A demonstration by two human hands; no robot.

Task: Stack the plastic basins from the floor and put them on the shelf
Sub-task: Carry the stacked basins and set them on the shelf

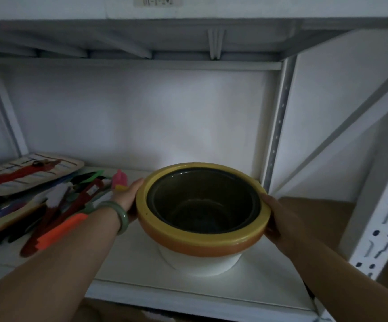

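Both my arms reach forward, forearms bare and angled inward toward each other. My left hand (128, 196) is cupped, palm facing right, fingers curled and pressed flat. A green bangle (118, 214) circles that wrist. My right hand (272, 220) mirrors it on the right, palm facing left, fingers wrapped and gripping.
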